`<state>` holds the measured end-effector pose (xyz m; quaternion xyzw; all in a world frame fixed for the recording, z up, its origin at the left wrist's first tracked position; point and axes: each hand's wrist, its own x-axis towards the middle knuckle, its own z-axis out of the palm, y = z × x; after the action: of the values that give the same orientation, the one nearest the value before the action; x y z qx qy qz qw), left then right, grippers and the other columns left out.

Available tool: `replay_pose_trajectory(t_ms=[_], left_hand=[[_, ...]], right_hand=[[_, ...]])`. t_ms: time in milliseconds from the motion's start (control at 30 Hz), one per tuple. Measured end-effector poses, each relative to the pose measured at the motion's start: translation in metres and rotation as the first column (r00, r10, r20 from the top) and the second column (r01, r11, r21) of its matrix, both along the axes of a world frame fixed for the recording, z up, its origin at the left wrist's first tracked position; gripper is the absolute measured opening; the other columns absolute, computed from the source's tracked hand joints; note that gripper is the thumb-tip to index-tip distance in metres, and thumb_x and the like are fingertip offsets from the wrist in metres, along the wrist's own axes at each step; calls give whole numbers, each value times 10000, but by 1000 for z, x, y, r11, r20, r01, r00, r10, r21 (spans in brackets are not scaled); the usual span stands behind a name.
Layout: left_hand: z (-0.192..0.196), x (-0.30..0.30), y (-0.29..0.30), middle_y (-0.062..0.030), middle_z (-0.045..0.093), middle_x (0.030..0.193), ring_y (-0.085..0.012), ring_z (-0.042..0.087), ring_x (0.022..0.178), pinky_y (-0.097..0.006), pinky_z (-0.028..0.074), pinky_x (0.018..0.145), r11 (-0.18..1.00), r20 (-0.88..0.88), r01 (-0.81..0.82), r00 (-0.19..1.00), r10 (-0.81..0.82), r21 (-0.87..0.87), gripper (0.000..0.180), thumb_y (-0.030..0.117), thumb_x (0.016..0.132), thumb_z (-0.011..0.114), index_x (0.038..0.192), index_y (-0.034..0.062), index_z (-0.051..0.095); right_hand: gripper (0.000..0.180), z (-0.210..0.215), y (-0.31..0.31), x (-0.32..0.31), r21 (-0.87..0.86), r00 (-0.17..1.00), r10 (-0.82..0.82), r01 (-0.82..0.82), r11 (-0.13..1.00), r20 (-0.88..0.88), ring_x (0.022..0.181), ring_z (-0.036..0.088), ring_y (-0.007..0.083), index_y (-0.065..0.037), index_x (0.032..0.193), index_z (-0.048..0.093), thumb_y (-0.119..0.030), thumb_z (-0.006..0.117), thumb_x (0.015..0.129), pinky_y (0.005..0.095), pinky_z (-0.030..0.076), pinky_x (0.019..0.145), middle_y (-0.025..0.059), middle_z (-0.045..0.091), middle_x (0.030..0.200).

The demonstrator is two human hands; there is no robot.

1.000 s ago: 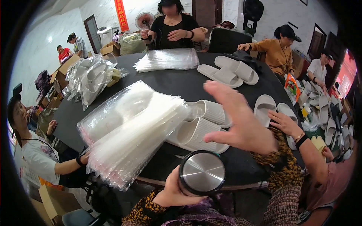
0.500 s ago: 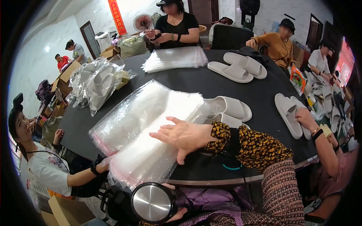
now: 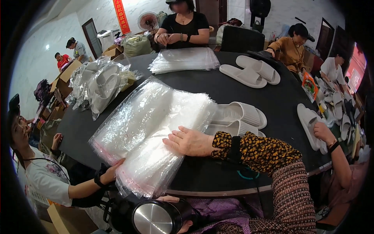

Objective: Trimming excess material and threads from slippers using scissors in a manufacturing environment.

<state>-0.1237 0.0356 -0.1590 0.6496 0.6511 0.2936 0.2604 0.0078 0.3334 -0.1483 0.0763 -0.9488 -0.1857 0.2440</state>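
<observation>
My right hand (image 3: 191, 142), fingers together and stretched out, lies flat on a stack of clear plastic bags (image 3: 156, 158) with pink edges. A co-worker's hand (image 3: 115, 170) grips the left edge of the same bags. Below the table edge, my left hand (image 3: 184, 226) is wrapped round a black flask (image 3: 152, 219) with a round steel top; only parts of its fingers show. Just right of the bags sits a pair of light grey slippers (image 3: 242, 113), partly behind my right sleeve.
Bagged slippers (image 3: 102, 85) are piled at the left. More clear bags (image 3: 185, 60) and another slipper pair (image 3: 249, 72) lie farther back. At right, a co-worker's hand (image 3: 324, 133) touches slippers (image 3: 307, 124). People sit around the black table (image 3: 272, 105).
My right hand has come down onto the bags, its spread fingers drawing together. The co-worker's slippers at right have shifted nearer. The person at the back has brought their hands together.
</observation>
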Motion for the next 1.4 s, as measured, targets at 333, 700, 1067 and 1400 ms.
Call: replay_pose_trajectory(t_ms=[333,700,1067,1400], left_hand=[[14,-14,-10,-92,614,1153,-183,584,1077,-310,427,1001,998,-25,-47,999,46,-42,392,182,885,611,1236,26,532],[30,-5,-1,-98,634,1122,-184,608,1039,-307,444,983,997,-41,0,999,-3,-75,393,189,853,659,1193,14,570],[50,53,56,-104,653,1091,-185,631,1001,-304,460,965,978,-53,197,978,-201,-72,395,196,822,708,1151,1,608],[56,135,97,-109,671,1063,-186,652,966,-301,476,949,949,-72,297,950,-305,-102,398,202,793,752,1112,-10,642]], right_hand=[[62,30,10,-19,45,966,87,-78,996,-242,637,566,160,-68,743,562,-126,578,760,272,452,610,20,533,664],[85,84,38,51,124,927,-40,92,988,-373,668,616,188,-46,791,605,-127,585,773,310,488,642,52,602,679],[187,114,75,209,197,868,-296,397,897,-399,786,612,198,-40,935,617,-147,603,783,323,487,709,54,622,848],[145,99,102,386,217,720,-560,673,707,-409,789,592,209,-97,910,601,-141,589,773,335,469,705,31,584,830]])
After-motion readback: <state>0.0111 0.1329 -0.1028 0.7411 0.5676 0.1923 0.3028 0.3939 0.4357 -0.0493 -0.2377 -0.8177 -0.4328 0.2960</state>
